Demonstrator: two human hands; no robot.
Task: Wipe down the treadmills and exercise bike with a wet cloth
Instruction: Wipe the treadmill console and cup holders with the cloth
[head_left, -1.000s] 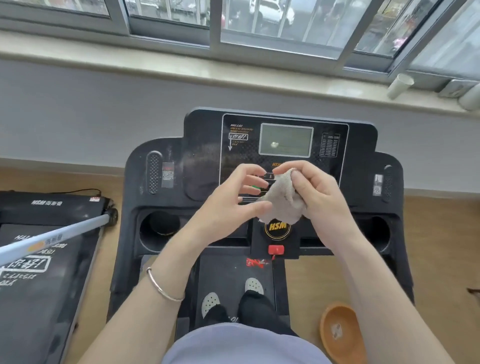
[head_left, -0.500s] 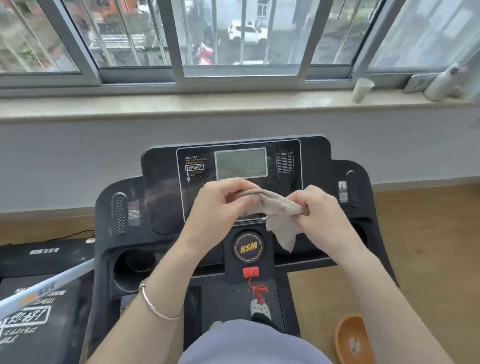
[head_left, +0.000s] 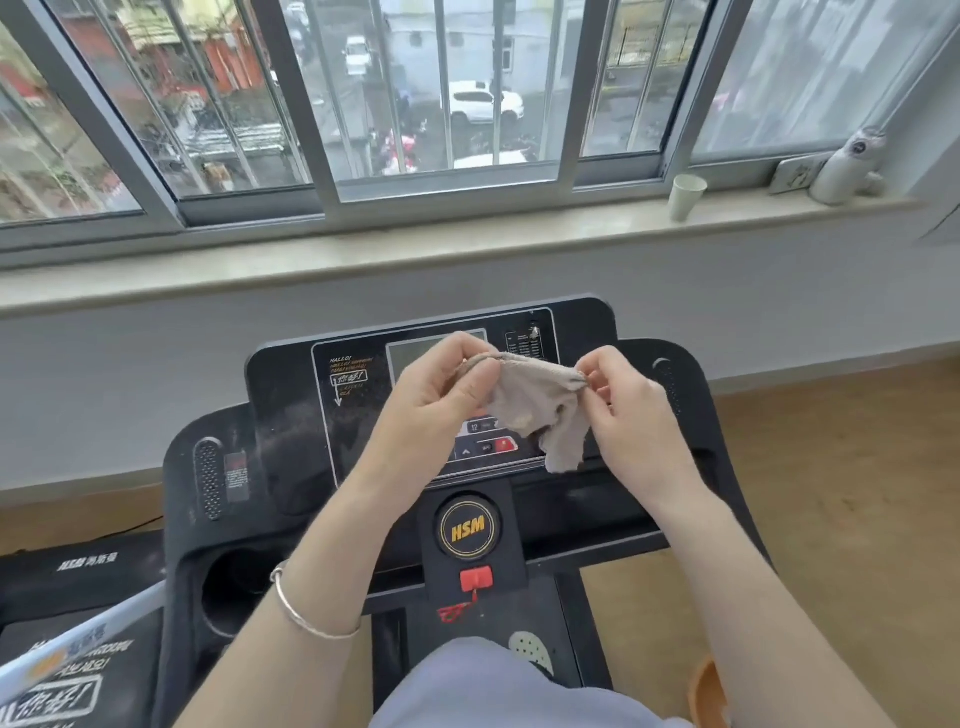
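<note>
The grey cloth (head_left: 530, 405) hung above the button panel of the treadmill console (head_left: 291, 395). Its top edge was stretched between the left hand (head_left: 431, 410), whose thumb and curled fingers pinched one corner, and the right hand (head_left: 628, 415), whose fingertips pinched the other, and the rest drooped loose. Nearer the body, a silver bangle (head_left: 306, 618) circled the left wrist, and a red safety key (head_left: 477, 579) sat at the console's near edge, just below the round HSM badge (head_left: 468, 527). Beyond the console, a white paper cup (head_left: 687, 197) stood upright toward the right end of the windowsill (head_left: 415, 254).
</note>
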